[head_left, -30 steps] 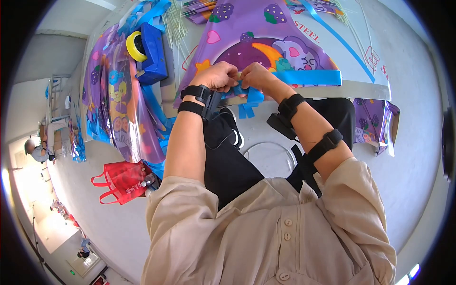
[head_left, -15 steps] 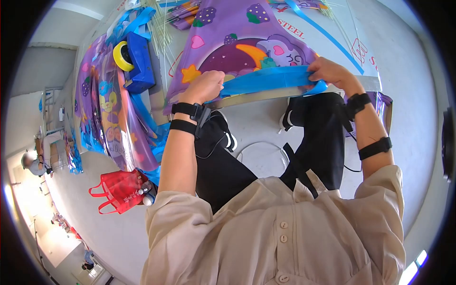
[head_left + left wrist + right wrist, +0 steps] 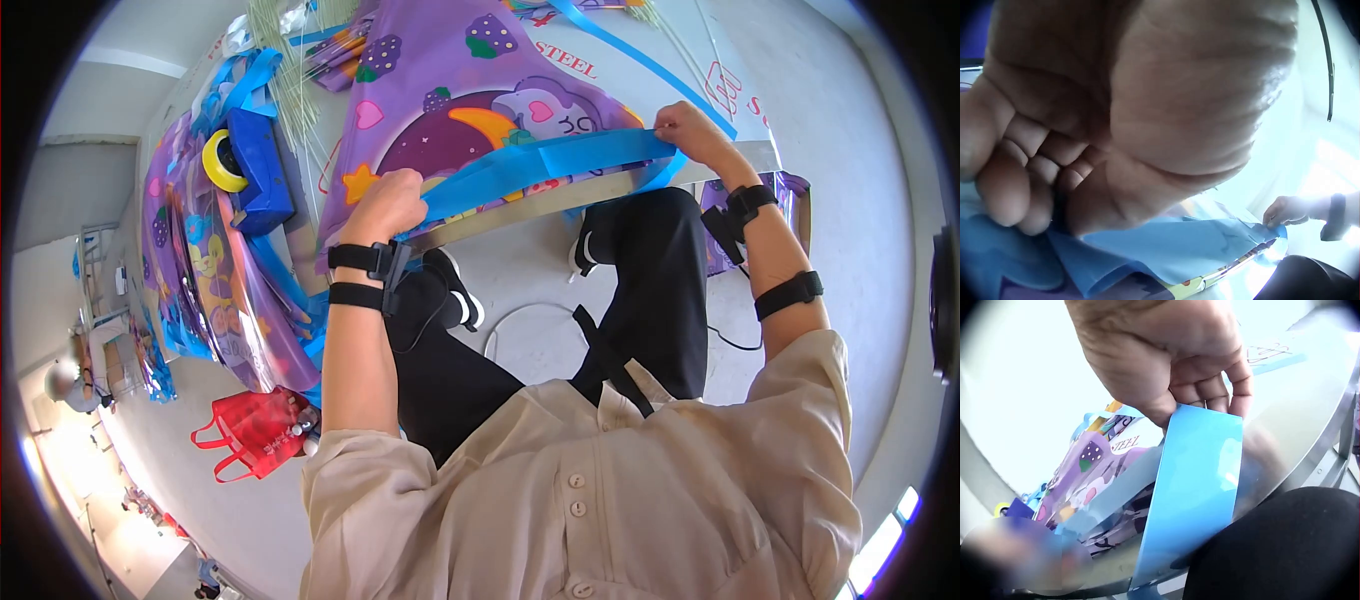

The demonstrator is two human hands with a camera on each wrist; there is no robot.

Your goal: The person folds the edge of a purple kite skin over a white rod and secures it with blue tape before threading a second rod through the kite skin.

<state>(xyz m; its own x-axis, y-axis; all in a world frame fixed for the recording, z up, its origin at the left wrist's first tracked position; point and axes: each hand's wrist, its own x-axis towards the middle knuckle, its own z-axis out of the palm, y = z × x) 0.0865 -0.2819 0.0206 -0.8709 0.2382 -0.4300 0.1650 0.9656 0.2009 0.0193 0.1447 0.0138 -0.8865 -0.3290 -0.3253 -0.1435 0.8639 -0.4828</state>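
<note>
A wide blue strip (image 3: 545,165) stretches between both hands along the near edge of a purple printed sheet (image 3: 420,100). Fingers of the left hand (image 3: 388,205) pinch its left end; in the left wrist view the left hand (image 3: 1147,100) has its fingers curled over the blue strip (image 3: 1172,247). At the other end, thumb and fingers of the right hand (image 3: 693,133) pinch the strip. The right wrist view shows the right hand (image 3: 1166,356) gripping the blue strip (image 3: 1194,481), with a length hanging down below the fingers.
A blue tape dispenser (image 3: 262,170) with a yellow roll (image 3: 222,162) stands left of the sheet. Printed film (image 3: 215,270) hangs over the table's left side. Below it is a red bag (image 3: 255,430). Thin pale sticks (image 3: 285,85) lie at the back left. A person sits far left.
The hands were close together at the table edge, then moved apart, the right hand going rightward. The blue strip is now stretched out between them and raised at its right end.
</note>
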